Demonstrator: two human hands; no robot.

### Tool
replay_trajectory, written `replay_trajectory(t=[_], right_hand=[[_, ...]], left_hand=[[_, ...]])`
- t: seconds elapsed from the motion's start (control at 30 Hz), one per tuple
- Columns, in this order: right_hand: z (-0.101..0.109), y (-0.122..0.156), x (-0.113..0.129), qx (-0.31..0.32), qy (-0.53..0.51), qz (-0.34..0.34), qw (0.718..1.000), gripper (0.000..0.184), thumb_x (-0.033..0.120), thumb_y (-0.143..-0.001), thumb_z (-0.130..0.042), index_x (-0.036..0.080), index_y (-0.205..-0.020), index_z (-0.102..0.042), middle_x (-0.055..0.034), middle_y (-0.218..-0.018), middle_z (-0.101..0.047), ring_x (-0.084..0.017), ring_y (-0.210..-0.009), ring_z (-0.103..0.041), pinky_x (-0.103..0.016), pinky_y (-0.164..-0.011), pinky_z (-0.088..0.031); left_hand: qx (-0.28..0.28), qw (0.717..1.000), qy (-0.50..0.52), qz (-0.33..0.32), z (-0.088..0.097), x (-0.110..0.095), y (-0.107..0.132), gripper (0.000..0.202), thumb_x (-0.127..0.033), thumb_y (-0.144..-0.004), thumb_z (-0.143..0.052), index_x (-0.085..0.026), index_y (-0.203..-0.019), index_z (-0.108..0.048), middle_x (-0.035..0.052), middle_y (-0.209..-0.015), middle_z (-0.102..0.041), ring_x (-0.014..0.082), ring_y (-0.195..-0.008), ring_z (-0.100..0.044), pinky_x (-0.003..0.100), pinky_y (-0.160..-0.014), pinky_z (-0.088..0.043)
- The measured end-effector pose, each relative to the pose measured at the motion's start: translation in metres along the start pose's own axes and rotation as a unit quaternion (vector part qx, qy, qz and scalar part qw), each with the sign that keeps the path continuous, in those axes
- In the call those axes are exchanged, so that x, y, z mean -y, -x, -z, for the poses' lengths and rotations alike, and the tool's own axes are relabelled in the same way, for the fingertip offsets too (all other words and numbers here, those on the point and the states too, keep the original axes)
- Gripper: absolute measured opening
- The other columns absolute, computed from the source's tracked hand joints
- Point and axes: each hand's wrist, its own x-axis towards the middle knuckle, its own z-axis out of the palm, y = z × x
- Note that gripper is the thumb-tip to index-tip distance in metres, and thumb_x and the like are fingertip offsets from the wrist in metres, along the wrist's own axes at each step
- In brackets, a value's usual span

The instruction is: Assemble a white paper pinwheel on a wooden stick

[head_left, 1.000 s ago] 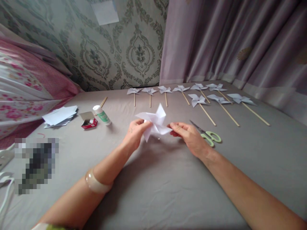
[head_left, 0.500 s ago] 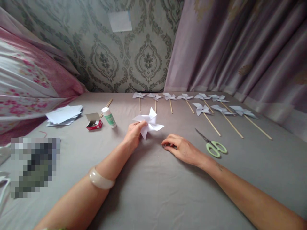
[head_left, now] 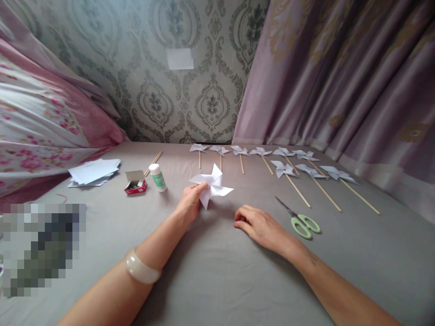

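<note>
My left hand pinches a white paper pinwheel at its centre, holding it above the grey cloth with its blades spread. This pinwheel shows no stick. To the right and nearer to me, my right hand rests low over the cloth, thumb and fingers curled together. Whatever lies between those fingertips is hidden. Green-handled scissors lie just right of that hand, blades pointing away to the left. A white bottle with a green label stands left of the pinwheel, beside a small open red box with small dark items inside.
Several paper pinwheels on wooden sticks lie in rows at the back and right. Loose wooden sticks are behind the bottle. A stack of white paper sits at the left. A blurred patch covers something at the near left.
My right hand has drawn slightly to the right, and the dark thing seen at its fingertips no longer shows. The left hand keeps holding the pinwheel. The camera view has tilted up.
</note>
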Motion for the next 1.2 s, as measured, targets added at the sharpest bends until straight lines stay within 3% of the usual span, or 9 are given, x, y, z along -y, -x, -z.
replay_trajectory(t=[0.1,0.2,0.37,0.53,0.67,0.87,1.07,1.2], right_hand=[[0.003,0.003,-0.001,0.0,-0.039,0.022,0.999,0.012,0.022,-0.09,-0.055,0.02,-0.083,-0.065,-0.0042,-0.089,-0.066,-0.018,-0.082,-0.06,-0.03,-0.075,-0.041],[0.002,0.004,-0.002,-0.002,-0.16,-0.022,0.987,0.016,0.027,-0.089,-0.053,0.02,-0.08,-0.063,-0.0027,-0.079,-0.066,-0.016,-0.075,-0.061,-0.028,-0.068,-0.043],[0.0,0.003,-0.001,0.087,-0.445,-0.143,0.88,0.031,0.045,-0.073,-0.07,0.017,-0.078,-0.058,-0.0005,-0.072,-0.065,-0.011,-0.056,-0.059,-0.022,-0.049,-0.04],[0.001,0.004,0.001,0.13,-0.502,-0.163,0.839,0.041,0.046,-0.059,-0.083,0.014,-0.076,-0.063,0.0017,-0.064,-0.062,-0.007,-0.053,-0.055,-0.02,-0.049,-0.04],[0.001,0.005,0.004,0.149,-0.511,-0.157,0.832,0.044,0.043,-0.058,-0.085,0.013,-0.084,-0.068,0.001,-0.068,-0.064,-0.008,-0.058,-0.057,-0.022,-0.056,-0.044],[0.007,0.01,0.015,0.115,-0.491,-0.128,0.854,0.033,0.042,-0.067,-0.079,0.014,-0.082,-0.07,-0.0007,-0.072,-0.067,-0.011,-0.066,-0.062,-0.024,-0.063,-0.047],[0.011,0.013,0.022,0.1,-0.489,-0.146,0.854,0.021,0.031,-0.068,-0.075,0.014,-0.081,-0.072,-0.001,-0.073,-0.068,-0.01,-0.061,-0.062,-0.023,-0.061,-0.049],[0.007,0.014,0.021,0.116,-0.475,-0.148,0.859,0.025,0.032,-0.07,-0.074,0.014,-0.087,-0.074,-0.0024,-0.074,-0.07,-0.01,-0.062,-0.062,-0.024,-0.062,-0.05]], left_hand=[[0.006,1.0,0.01,0.006,-0.002,0.0,0.003,0.019,-0.02,-0.048,-0.072,-0.01,-0.063,-0.066,0.0025,-0.056,-0.064,0.0119,-0.049,-0.055,0.022,-0.047,-0.038],[0.012,1.0,0.013,0.011,-0.004,0.001,0.005,0.02,-0.02,-0.048,-0.072,-0.01,-0.064,-0.066,0.0028,-0.056,-0.063,0.0123,-0.049,-0.055,0.022,-0.046,-0.037],[0.023,1.0,0.015,0.009,-0.009,0.002,0.009,0.021,-0.02,-0.047,-0.074,-0.01,-0.064,-0.066,0.0037,-0.058,-0.064,0.0121,-0.05,-0.055,0.022,-0.047,-0.037],[0.03,0.999,0.01,0.001,-0.013,0.001,0.012,0.022,-0.021,-0.047,-0.075,-0.009,-0.063,-0.067,0.0038,-0.058,-0.065,0.0115,-0.05,-0.055,0.021,-0.047,-0.036],[0.031,0.999,0.019,0.007,-0.015,0.004,0.014,0.023,-0.021,-0.047,-0.075,-0.009,-0.064,-0.066,0.0033,-0.058,-0.065,0.0117,-0.05,-0.055,0.021,-0.049,-0.037],[0.056,0.997,0.023,0.048,-0.021,0.006,0.024,0.021,-0.021,-0.048,-0.073,-0.009,-0.064,-0.065,0.0019,-0.055,-0.062,0.0108,-0.048,-0.053,0.022,-0.047,-0.035],[0.065,0.996,0.029,0.057,-0.025,0.006,0.031,0.018,-0.02,-0.047,-0.072,-0.011,-0.061,-0.064,0.001,-0.054,-0.061,0.0102,-0.047,-0.052,0.022,-0.047,-0.036],[0.066,0.997,0.011,0.045,-0.025,0.008,0.032,0.018,-0.021,-0.048,-0.072,-0.011,-0.06,-0.063,0.0008,-0.054,-0.06,0.0097,-0.046,-0.051,0.022,-0.046,-0.033]])
